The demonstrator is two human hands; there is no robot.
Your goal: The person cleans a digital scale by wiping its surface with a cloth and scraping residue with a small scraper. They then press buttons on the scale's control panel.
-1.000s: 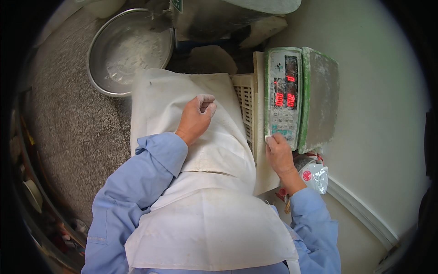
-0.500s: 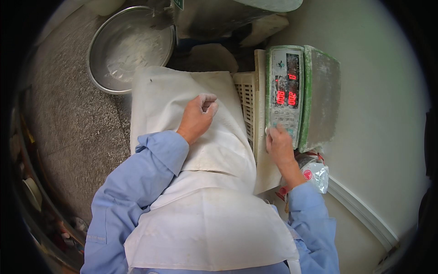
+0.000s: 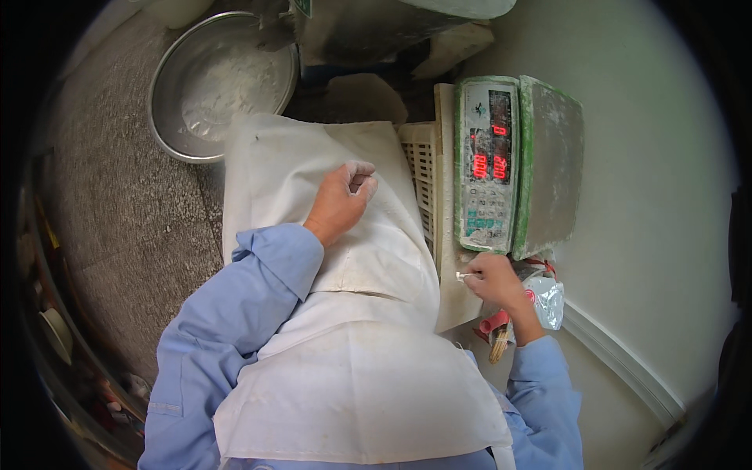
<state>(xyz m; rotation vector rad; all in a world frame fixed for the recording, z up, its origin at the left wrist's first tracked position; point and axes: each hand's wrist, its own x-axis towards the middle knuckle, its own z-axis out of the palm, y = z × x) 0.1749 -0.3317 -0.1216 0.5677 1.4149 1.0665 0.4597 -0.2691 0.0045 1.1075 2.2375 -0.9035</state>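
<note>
My left hand (image 3: 342, 201) is loosely closed over my white apron (image 3: 352, 360), its fingers dusted with white powder. I see nothing in its curled fingers. My right hand (image 3: 498, 282), beside the near end of the digital scale (image 3: 487, 160), is closed on a small white stick-like piece (image 3: 464, 276) that pokes out to the left. Most of that piece is hidden by the fingers. The scale has a green frame, a lit red display, a keypad and a metal weighing plate (image 3: 554, 164), all dusted with powder.
A metal bowl (image 3: 157, 117) holding white powder stands at the far left. A cream plastic crate (image 3: 421, 153) is left of the scale. Near my right wrist lie a silver packet (image 3: 551, 301), a pink-red roll (image 3: 493, 322) and a bundle of thin sticks (image 3: 499, 345). A wall rises on the right.
My right hand has moved back from the scale's keypad toward me, uncovering the keys. The small white piece now shows in its fingers. My left hand has hardly moved.
</note>
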